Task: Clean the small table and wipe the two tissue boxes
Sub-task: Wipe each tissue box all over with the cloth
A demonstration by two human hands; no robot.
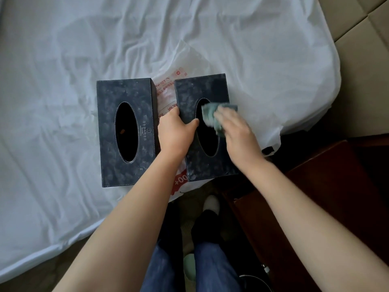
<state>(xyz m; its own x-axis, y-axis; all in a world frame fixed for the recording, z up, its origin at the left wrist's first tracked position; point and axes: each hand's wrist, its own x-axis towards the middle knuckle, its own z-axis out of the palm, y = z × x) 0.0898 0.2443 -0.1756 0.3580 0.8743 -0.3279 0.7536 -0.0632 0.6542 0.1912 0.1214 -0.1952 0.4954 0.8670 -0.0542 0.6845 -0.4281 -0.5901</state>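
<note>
Sitting side by side on a bed sheet [63, 102], two dusty tissue boxes are seen. The right box [207, 89] is gripped at its left edge by the left hand [174, 131]; a green cloth [212, 116] is pressed onto its top under the right hand [237, 131], fingers [226, 114] closed on it. The left box [109, 131] is left untouched.

Two dark, dust-mottled tissue boxes lie flat side by side, oval slots up. The left tissue box [126, 132] sits at nine o'clock of the right tissue box [203, 127], which is tilted slightly counterclockwise.
</note>
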